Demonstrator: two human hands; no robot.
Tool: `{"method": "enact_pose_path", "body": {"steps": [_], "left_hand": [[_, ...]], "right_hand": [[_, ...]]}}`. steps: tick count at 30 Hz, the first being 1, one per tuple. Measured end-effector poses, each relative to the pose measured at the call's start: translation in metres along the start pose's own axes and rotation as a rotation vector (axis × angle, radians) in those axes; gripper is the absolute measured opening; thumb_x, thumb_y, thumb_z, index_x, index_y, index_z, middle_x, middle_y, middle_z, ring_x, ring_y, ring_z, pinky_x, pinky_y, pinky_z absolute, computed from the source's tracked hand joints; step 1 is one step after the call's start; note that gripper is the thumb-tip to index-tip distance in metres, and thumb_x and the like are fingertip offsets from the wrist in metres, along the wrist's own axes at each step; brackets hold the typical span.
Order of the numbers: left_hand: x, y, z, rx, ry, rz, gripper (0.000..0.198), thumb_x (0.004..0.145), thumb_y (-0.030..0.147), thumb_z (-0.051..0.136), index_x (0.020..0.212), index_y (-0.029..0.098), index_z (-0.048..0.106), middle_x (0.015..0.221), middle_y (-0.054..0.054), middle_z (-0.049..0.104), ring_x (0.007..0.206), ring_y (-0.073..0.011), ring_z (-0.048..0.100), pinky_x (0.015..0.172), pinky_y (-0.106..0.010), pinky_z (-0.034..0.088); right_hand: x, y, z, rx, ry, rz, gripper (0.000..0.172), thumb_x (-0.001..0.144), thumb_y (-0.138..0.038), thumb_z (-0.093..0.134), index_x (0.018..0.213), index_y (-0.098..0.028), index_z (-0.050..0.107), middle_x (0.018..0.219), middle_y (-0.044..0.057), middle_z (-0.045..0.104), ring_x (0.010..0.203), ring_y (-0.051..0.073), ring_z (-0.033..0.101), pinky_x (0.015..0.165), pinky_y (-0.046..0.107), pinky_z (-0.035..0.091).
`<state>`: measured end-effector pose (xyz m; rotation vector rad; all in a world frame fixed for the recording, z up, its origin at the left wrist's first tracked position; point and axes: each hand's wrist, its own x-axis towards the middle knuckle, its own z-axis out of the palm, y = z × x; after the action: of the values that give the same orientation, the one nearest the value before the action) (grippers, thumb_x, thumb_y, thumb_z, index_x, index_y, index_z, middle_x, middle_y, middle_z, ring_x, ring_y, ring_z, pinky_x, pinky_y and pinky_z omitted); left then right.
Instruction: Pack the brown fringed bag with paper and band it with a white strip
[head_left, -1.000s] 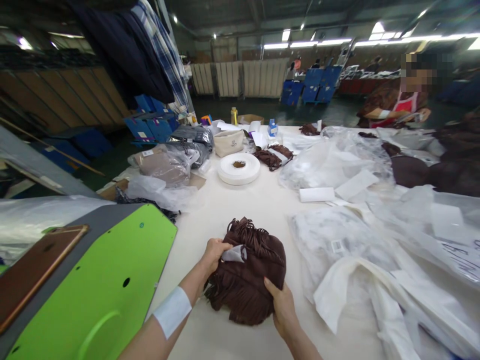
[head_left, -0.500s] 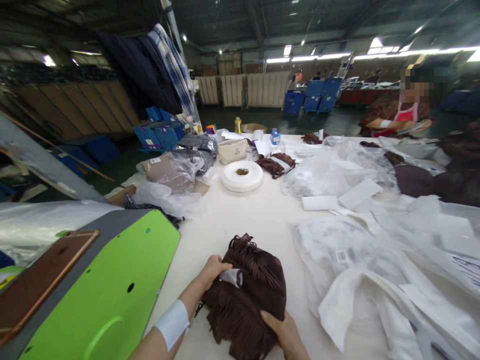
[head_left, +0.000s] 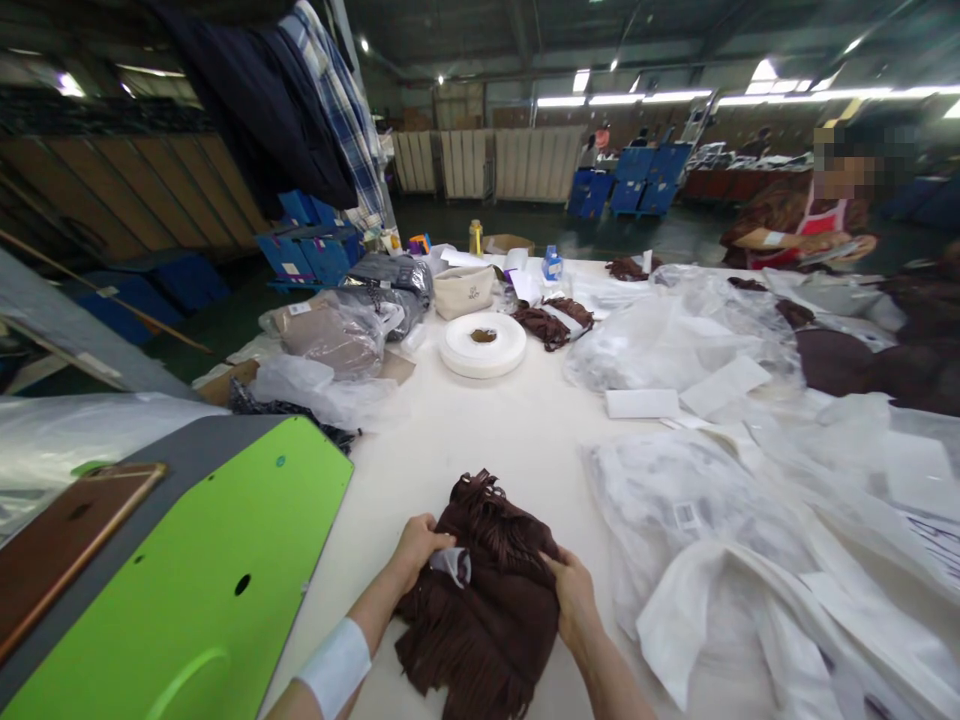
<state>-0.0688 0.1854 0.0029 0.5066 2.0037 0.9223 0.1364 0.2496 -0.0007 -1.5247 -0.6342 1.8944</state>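
A folded brown fringed garment (head_left: 491,590) lies on the white table (head_left: 517,430) right in front of me. My left hand (head_left: 415,548) is closed on its left edge, fingers pinching the cloth beside a small white tag (head_left: 452,563). My right hand (head_left: 574,595) grips the garment's right side, fingers curled into the fabric. A white band wraps my left wrist.
A green machine cover (head_left: 195,590) with a phone (head_left: 67,540) on it stands at the left. Clear plastic bags (head_left: 705,500) and white paper cover the right. A white tape roll (head_left: 482,343) and bagged garments (head_left: 330,335) lie farther back. Another person (head_left: 814,215) works at the far right.
My right hand moved from the garment's lower right corner up onto its right side and gripped it. The garment has been bunched narrower. My left hand stays on the left edge.
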Motion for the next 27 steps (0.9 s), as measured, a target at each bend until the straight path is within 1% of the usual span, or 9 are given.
{"method": "enact_pose_path", "body": {"steps": [3,5,9,11,13,17,20,24,27], "left_hand": [[0.001,0.000,-0.001,-0.034,-0.012,-0.023,0.027,0.047,0.021,0.060,0.051,0.020,0.033,0.041,0.009,0.036,0.041,-0.0063,0.033,0.042,-0.020,0.023],[0.001,0.000,-0.001,-0.055,-0.027,-0.035,0.028,0.045,0.021,0.060,0.052,0.020,0.033,0.041,0.009,0.036,0.041,-0.0063,0.033,0.041,-0.019,0.024],[0.003,0.003,-0.003,-0.067,-0.044,-0.073,0.027,0.042,0.020,0.060,0.052,0.019,0.035,0.041,0.009,0.038,0.041,-0.0065,0.034,0.040,-0.020,0.024],[0.004,0.003,-0.004,-0.067,-0.047,-0.093,0.027,0.042,0.020,0.060,0.051,0.019,0.035,0.042,0.008,0.040,0.041,-0.0066,0.034,0.040,-0.020,0.024],[0.007,0.002,-0.004,-0.067,-0.056,-0.112,0.027,0.042,0.020,0.061,0.051,0.019,0.035,0.042,0.008,0.040,0.041,-0.0067,0.035,0.040,-0.020,0.024],[0.014,0.002,0.000,-0.044,-0.052,-0.150,0.031,0.038,0.012,0.063,0.048,0.019,0.034,0.037,0.010,0.034,0.039,-0.0061,0.031,0.039,-0.020,0.021],[0.017,0.005,0.001,-0.016,-0.051,-0.171,0.032,0.036,0.009,0.064,0.046,0.019,0.035,0.035,0.011,0.031,0.038,-0.0056,0.028,0.038,-0.021,0.019],[0.016,0.008,-0.001,0.000,-0.076,-0.151,0.033,0.040,0.009,0.065,0.047,0.018,0.034,0.037,0.011,0.029,0.038,-0.0046,0.027,0.039,-0.020,0.019],[0.016,0.008,-0.003,0.018,-0.087,-0.139,0.034,0.042,0.006,0.064,0.046,0.018,0.032,0.037,0.012,0.026,0.038,-0.0041,0.026,0.039,-0.020,0.018]], "right_hand": [[0.003,0.000,-0.008,-0.020,-0.014,0.027,0.049,0.043,-0.026,0.069,0.089,-0.016,0.055,0.074,0.004,0.067,0.073,0.024,0.064,0.075,0.040,0.051],[-0.001,-0.008,-0.010,-0.194,0.069,-0.096,0.058,0.047,-0.026,0.068,0.102,-0.017,0.052,0.087,0.006,0.065,0.082,0.025,0.061,0.079,0.041,0.049],[-0.025,-0.016,-0.001,-0.879,0.242,-0.759,0.044,0.071,-0.028,0.051,0.113,-0.015,0.051,0.114,0.015,0.055,0.109,0.029,0.049,0.095,0.048,0.038],[-0.035,-0.007,0.003,-1.106,0.185,-1.034,0.038,0.080,-0.023,0.041,0.116,-0.017,0.051,0.122,0.013,0.053,0.118,0.027,0.043,0.103,0.051,0.028],[-0.037,0.014,0.000,-1.268,0.122,-1.162,0.042,0.084,-0.024,0.038,0.125,-0.019,0.043,0.128,0.011,0.050,0.124,0.026,0.037,0.107,0.053,0.019],[-0.012,0.071,-0.028,-1.340,0.087,-1.152,0.052,0.087,-0.030,0.034,0.136,-0.016,0.025,0.133,0.015,0.045,0.129,0.027,0.031,0.104,0.054,0.025],[0.009,0.090,-0.047,-1.227,-0.010,-1.057,0.050,0.086,-0.026,0.032,0.135,-0.016,0.027,0.138,0.014,0.038,0.133,0.026,0.023,0.105,0.055,0.026],[0.002,0.052,-0.055,-0.992,-0.162,-0.801,0.048,0.083,-0.035,0.041,0.127,-0.019,0.042,0.136,0.010,0.042,0.129,0.025,0.033,0.103,0.048,0.036],[-0.028,0.008,-0.047,-0.913,-0.005,-0.850,0.049,0.079,-0.038,0.049,0.124,-0.018,0.046,0.130,0.013,0.049,0.122,0.026,0.043,0.101,0.049,0.039]]}}
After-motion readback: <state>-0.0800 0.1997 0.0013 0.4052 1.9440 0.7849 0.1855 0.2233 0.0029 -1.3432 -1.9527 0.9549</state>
